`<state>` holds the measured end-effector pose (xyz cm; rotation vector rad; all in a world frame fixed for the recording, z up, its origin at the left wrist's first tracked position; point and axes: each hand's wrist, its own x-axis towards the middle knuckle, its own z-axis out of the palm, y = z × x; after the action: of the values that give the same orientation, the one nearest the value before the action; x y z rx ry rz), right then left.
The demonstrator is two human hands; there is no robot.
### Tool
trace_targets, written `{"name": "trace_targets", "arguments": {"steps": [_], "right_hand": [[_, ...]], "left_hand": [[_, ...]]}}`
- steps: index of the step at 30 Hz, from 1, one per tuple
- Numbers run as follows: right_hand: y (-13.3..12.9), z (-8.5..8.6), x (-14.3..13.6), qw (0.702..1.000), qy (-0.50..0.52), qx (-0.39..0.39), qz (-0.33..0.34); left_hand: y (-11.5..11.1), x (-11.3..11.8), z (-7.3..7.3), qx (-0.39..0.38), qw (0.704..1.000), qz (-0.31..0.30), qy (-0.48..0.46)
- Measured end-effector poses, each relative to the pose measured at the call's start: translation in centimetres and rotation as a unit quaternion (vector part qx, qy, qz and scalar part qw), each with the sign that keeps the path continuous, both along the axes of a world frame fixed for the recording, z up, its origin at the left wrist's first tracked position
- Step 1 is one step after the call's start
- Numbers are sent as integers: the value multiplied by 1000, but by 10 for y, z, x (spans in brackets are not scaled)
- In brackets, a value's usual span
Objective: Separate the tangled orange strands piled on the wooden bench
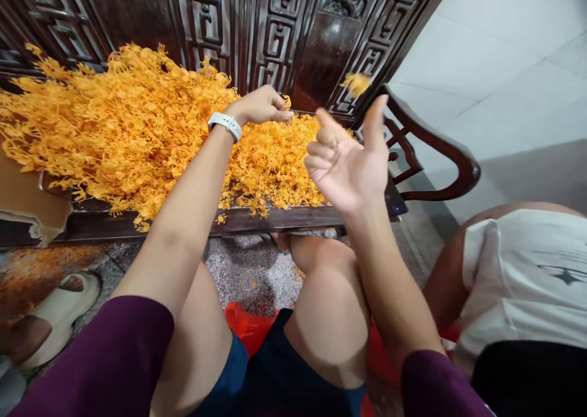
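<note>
A large heap of orange, spidery artificial flower pieces [151, 129] is spread over the dark wooden bench [257, 219]. My left hand [261, 106], with a white watch band [224, 125] at the wrist, reaches over the heap. Its thumb and fingers pinch a small orange flower piece [287, 102]. To the right, my right hand [353, 166] is turned palm up, its thumb and index finger stretched apart and the other fingers curled. Nothing lies in that palm. Just above its fingertips a blurred orange flower piece [356, 85] is in mid-air, apart from the hand.
The bench has a carved back [275, 25] and a curved armrest [440, 160] at the right. Torn cardboard [32, 191] rests at the left end. Someone in white shorts [527, 270] sits close on my right. A sandalled foot [64, 313] and a red bag [250, 328] are below.
</note>
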<state>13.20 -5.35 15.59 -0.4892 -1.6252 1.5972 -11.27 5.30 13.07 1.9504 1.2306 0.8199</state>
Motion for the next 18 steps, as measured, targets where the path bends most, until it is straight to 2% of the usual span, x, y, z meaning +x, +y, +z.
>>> {"name": "trace_targets", "arguments": {"steps": [2,3,5,8,10,12,14,16,18], "right_hand": [[20,1,7,994,-11,-109,-6],[25,-1,10,990,-25,-138,-12],[29,-9,12,988,-38,-133,-70],[36,-26,11,980,-47,5,-191],[45,-35,11,966,-80,104,-224],[52,-41,13,956,-108,161,-219],[54,-40,16,949,-104,204,-218],[44,-32,19,939,-95,252,-215],[23,-18,20,933,-92,303,-172]], "left_hand": [[-3,4,10,11,1000,3,21],[-5,6,14,15,999,0,35],[-6,13,22,0,996,-43,75],[-8,28,35,-34,986,-107,126],[-12,39,44,-61,977,-143,148],[-17,50,53,-87,969,-165,160],[-22,56,59,-107,971,-161,141],[-26,56,61,-117,977,-147,96],[-26,52,59,-104,981,-148,68]]}}
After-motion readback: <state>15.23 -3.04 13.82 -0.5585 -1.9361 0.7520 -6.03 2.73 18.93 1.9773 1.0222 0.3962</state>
